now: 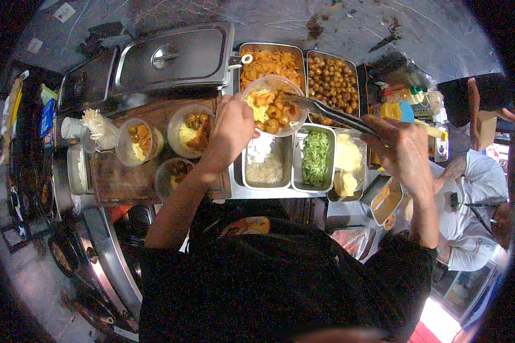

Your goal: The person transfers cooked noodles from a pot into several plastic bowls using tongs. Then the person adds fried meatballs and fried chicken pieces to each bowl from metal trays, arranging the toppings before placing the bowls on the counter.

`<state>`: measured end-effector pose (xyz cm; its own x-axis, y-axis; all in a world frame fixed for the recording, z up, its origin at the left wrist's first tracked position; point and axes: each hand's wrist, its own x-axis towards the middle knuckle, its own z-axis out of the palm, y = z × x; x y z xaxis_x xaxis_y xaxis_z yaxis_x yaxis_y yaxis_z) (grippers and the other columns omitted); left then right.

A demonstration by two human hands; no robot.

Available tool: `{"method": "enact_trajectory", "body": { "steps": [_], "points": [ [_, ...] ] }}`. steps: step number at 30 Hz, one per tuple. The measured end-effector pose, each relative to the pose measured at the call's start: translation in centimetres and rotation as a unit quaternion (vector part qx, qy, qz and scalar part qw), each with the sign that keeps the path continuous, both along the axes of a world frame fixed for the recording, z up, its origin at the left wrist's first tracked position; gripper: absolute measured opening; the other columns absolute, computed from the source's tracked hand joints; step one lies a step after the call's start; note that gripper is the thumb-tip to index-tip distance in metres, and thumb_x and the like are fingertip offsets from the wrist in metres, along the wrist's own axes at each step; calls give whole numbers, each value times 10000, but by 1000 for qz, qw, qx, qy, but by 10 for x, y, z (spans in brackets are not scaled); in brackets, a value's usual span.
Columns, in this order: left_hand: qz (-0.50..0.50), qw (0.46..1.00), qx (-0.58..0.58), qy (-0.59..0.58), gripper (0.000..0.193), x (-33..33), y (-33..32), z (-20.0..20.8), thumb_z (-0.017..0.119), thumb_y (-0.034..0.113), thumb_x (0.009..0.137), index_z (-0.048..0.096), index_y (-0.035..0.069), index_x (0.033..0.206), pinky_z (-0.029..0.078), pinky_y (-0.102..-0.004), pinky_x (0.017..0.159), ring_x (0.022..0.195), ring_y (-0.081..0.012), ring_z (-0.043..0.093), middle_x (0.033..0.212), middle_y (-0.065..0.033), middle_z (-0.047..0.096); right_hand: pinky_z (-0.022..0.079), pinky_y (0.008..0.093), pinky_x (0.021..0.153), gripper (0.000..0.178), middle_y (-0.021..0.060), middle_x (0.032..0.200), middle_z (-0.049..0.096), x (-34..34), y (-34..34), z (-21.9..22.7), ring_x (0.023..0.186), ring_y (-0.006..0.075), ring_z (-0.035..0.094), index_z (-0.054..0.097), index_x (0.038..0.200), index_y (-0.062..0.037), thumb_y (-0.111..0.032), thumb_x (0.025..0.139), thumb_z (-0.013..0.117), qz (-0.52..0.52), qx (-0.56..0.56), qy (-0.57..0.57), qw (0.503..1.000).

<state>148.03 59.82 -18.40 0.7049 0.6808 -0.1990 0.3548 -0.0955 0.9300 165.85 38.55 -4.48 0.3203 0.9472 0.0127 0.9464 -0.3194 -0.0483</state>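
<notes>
My left hand [234,130] grips the rim of a clear plastic bowl [297,127], lifted over the food pans. Inside it are yellow shreds, small browned balls and orange-brown pieces. Closed around metal tongs [340,114], my right hand [403,143] brings their tips to the food at the bowl's right side. Beneath and behind the bowl are a pan of orange slices [269,59] and a pan of browned balls [333,83]. Nearer me sit a pan of pale diced food [267,171], a pan of green cucumber strips [316,157] and a container of yellow slabs [349,157].
Filled bowls stand on the wooden board [111,186] to the left: one bowl [134,143], another [190,131], a third partly behind my forearm. Thin sticks [99,128] lie beside them. A lidded steel pan [171,60] is behind. A co-worker [469,200] stands at right.
</notes>
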Motion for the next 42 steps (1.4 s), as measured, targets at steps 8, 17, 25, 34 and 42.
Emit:
{"method": "enact_trajectory", "body": {
  "steps": [8,17,25,34,42],
  "points": [
    [-10,999,-41,2,302,8,2,-21,396,82,976,527,-131,1145,589,-360,554,652,-332,673,1064,-263,499,533,374,722,304,186,906,699,15,13,15,789,349,686,703,1060,-32,-137,775,720,-22,17,82,996],
    [5,998,33,-55,288,-16,4,-10,410,56,957,553,-103,1149,586,-363,554,722,-338,650,994,-264,531,547,472,755,358,226,877,671,127,57,-83,843,395,666,662,911,13,-291,733,730,-144,-78,-103,981],
    [0,996,90,-11,307,-32,11,-15,379,79,972,531,-78,1188,589,-321,488,689,-301,671,1025,-212,532,558,474,687,250,207,824,691,148,104,-156,780,367,689,693,836,-14,-233,718,717,-102,-118,-117,981],
    [29,998,26,-44,243,-34,12,-18,415,47,956,542,-114,1088,568,-356,493,597,-314,661,999,-251,531,503,376,640,339,149,764,689,148,57,-69,696,263,644,701,1047,-41,-280,807,709,-141,-41,38,988],
    [53,998,-12,-34,230,-27,9,-18,443,61,952,549,-130,1025,585,-346,497,622,-322,672,978,-250,536,496,283,736,373,96,905,710,65,9,35,816,161,649,669,1143,16,-178,831,736,-201,80,288,933]
  ]
}}
